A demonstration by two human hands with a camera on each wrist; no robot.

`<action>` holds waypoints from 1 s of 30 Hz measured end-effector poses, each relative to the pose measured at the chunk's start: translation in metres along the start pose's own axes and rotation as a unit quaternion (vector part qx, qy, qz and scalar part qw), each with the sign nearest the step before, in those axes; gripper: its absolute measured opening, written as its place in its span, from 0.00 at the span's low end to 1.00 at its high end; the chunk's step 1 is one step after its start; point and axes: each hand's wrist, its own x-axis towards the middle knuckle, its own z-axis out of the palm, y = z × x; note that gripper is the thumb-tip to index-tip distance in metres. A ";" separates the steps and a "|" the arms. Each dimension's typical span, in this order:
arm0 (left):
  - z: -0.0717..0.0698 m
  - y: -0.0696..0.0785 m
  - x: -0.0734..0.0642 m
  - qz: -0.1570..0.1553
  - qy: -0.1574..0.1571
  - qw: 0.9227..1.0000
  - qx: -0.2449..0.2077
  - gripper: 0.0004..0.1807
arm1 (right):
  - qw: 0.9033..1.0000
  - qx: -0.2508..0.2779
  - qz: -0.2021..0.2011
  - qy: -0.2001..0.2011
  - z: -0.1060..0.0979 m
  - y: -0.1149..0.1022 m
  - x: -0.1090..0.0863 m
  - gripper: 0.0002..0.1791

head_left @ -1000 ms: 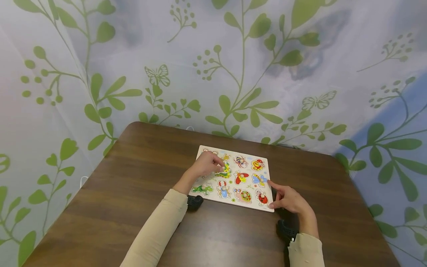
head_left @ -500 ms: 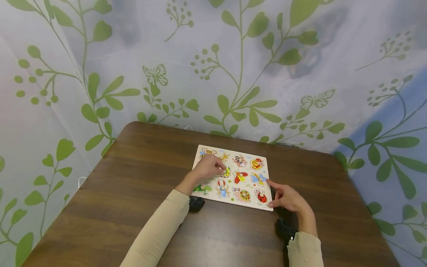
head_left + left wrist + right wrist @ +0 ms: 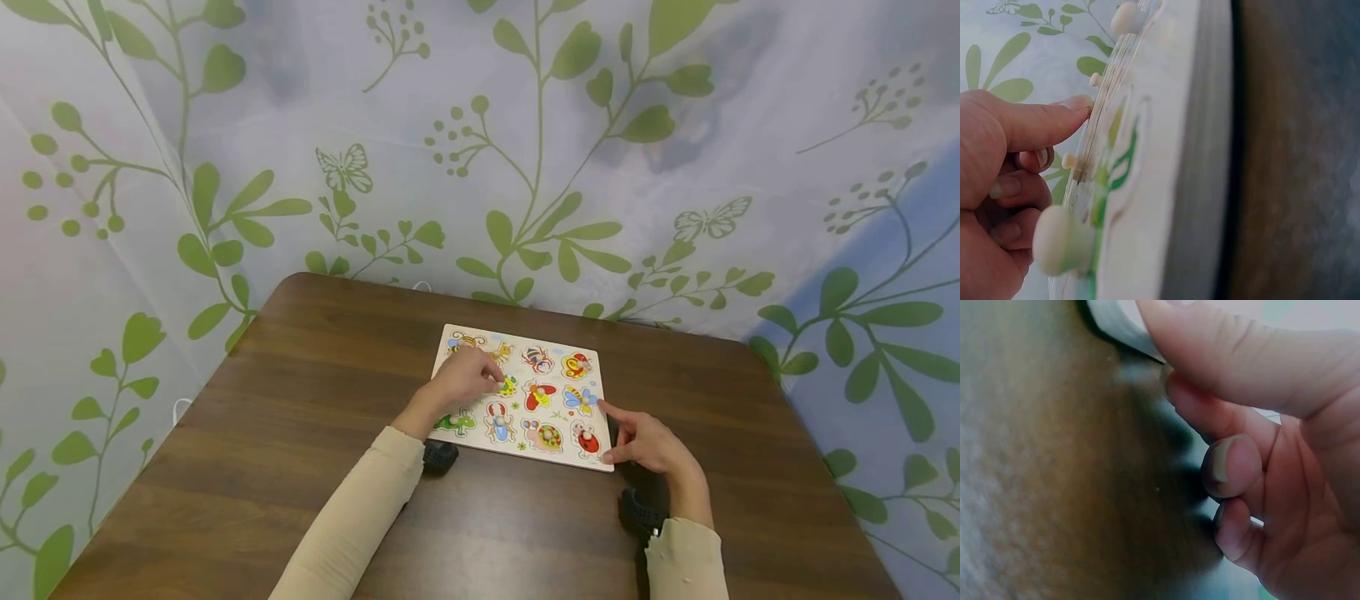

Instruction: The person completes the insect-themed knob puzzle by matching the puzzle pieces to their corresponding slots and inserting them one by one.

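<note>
A wooden peg puzzle board (image 3: 558,414) with colourful insect pieces lies on the table. My left hand (image 3: 467,379) reaches over its left half. Thumb and fingertips pinch a green and yellow puzzle piece (image 3: 510,385) at its knob, and the hand covers part of that piece. In the left wrist view, the thumb tip (image 3: 1079,103) is right at the board's surface, with the other fingers curled. My right hand (image 3: 651,446) grips the board's right side, thumb on the near corner and index finger along the edge. The right wrist view has the remaining fingers curled below the board.
Around the board stretches a brown wooden table (image 3: 300,375), with a leaf-patterned cloth (image 3: 420,150) hanging behind it. Black wrist devices sit below the left (image 3: 438,457) and right (image 3: 639,512) hands. Other knobbed pieces, such as a ladybird (image 3: 587,439), lie in the board.
The left hand has shifted slightly toward the near right, uncovering the bee piece at the far left corner. More of the green and yellow piece showed earlier. The right hand keeps its grip.
</note>
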 end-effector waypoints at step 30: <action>0.001 0.000 -0.006 0.059 0.035 0.991 0.117 0.12 | 1.000 0.007 0.009 -0.007 -0.001 -0.002 0.000 0.54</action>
